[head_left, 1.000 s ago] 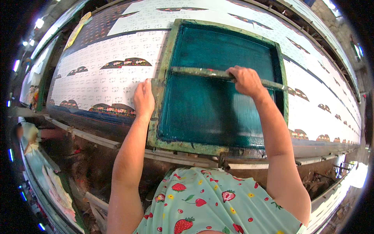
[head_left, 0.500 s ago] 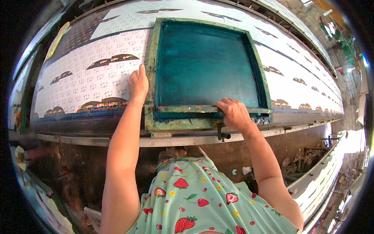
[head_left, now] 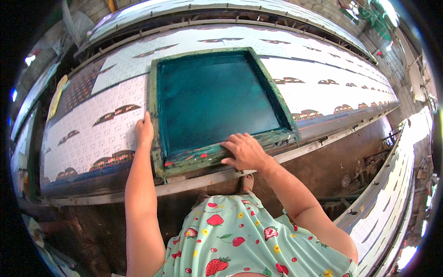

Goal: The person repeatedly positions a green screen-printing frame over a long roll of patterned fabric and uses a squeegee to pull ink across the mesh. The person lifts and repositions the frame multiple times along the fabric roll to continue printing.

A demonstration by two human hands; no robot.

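A square screen-printing frame (head_left: pixel 153 99) with a worn green wooden rim and dark teal mesh (head_left: pixel 214 99) lies on printed white sheets. My left hand (head_left: pixel 144 131) is closed at its left rail, one digit extended along the edge; the other fingers are partly hidden. Along the frame's near side lies a long squeegee bar (head_left: pixel 196 154), stained teal with red specks. My right hand (head_left: pixel 244 151) grips this bar right of its middle, fingers over the top and thumb on the near side.
The sheets (head_left: pixel 104 115), printed with small grey motifs and dark floral arcs, cover a long table with a pale near edge (head_left: pixel 110 197). A yellow cloth (head_left: pixel 57 98) hangs at the far left. Another long table (head_left: pixel 390 217) stands at the lower right, a walkway between.
The view has shifted, so the frame appears lower and further left. The squeegee bar now lies closer against the near rail. My right hand sits nearer the rail's middle, thumb spread.
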